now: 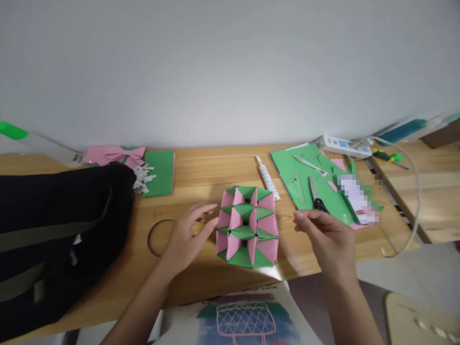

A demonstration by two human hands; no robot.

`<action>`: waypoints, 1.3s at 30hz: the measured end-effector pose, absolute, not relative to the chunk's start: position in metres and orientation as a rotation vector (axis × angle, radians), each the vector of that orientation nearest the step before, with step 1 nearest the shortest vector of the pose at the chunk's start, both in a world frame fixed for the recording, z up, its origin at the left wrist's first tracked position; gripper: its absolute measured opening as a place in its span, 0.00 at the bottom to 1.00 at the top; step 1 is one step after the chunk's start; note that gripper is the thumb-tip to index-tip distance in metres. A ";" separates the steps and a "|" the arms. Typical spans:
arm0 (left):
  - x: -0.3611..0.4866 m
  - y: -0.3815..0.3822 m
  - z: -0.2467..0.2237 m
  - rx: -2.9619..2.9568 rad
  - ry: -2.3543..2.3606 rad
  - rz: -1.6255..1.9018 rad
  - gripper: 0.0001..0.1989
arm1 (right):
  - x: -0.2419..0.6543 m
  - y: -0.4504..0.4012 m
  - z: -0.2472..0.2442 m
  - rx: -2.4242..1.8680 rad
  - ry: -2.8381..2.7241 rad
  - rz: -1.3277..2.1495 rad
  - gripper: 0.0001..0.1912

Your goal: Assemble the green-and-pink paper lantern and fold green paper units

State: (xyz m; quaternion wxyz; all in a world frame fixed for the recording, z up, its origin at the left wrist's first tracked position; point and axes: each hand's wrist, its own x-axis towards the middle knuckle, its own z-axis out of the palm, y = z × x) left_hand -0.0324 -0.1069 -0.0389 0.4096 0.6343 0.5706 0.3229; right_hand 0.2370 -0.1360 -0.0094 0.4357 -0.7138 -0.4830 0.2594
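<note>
A pink and green folded-paper structure, with rows of open cells, rests on the wooden table in front of me. At its left side is my left hand, thumb and fingers apart and holding nothing; the thumb tip is close to the paper, and I cannot tell if it touches. Off to the right, my right hand has its thumb and forefinger pinched together, with anything between them too small to make out. Behind the structure lies a white glue tube. Black-handled scissors lie beyond the right hand.
Green paper sheets at the right carry a set square and a slim pen-like tool. A power strip and white cable are behind. Leftward are a dark bag, green paper, white scraps and a ring.
</note>
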 end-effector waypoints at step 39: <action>-0.013 -0.058 0.013 2.622 0.931 1.013 0.09 | 0.232 -0.076 0.012 -0.946 -2.326 0.153 0.07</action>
